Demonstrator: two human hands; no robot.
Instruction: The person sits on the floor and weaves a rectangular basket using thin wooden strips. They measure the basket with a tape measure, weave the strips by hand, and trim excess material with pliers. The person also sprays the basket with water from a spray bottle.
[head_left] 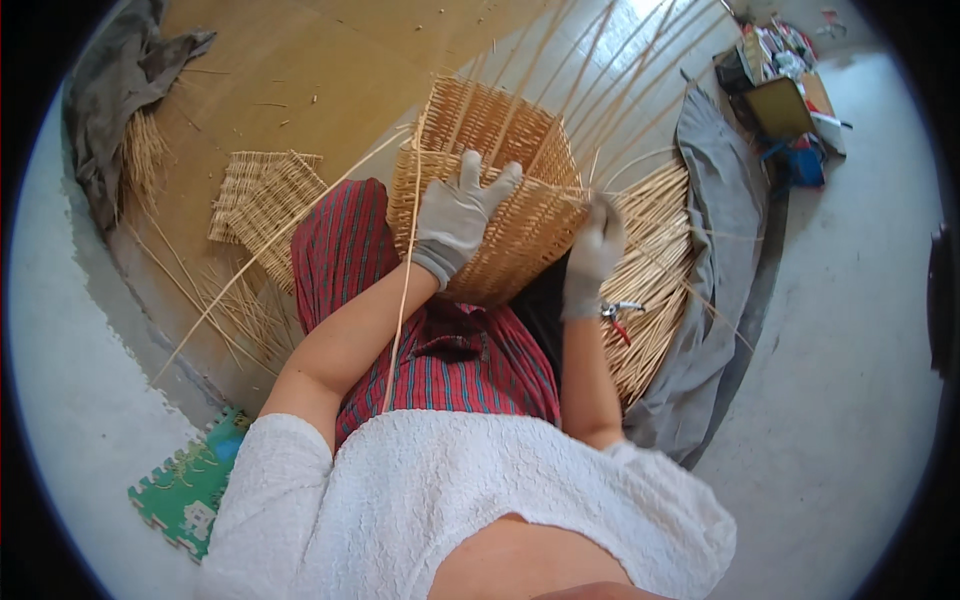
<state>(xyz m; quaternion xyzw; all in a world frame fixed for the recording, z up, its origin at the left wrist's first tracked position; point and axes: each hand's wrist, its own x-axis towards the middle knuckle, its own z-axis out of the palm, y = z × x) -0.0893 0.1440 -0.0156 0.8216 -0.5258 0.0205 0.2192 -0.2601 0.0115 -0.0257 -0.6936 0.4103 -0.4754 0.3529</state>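
A half-woven cane basket [525,240] rests tilted on my lap, with long upright stakes [600,75] rising from its far side. My left hand [460,215], in a grey-white glove, lies on the near wall by the rim. Its fingers are spread and hold nothing. At the basket's right corner my right hand [596,240], gloved too and slightly blurred, has its fingers curled closed on a thin cane strand [560,190] at the rim. The fingertips are partly hidden. One long loose strand [400,330] hangs past my left wrist to my waist.
Red-handled pruning shears [620,322] lie on a bundle of cut canes [650,275] over grey cloth [725,200] at right. Woven panels [265,200] and loose canes [240,310] are at left, a green foam mat [185,490] nearer. A cluttered box [785,95] stands far right.
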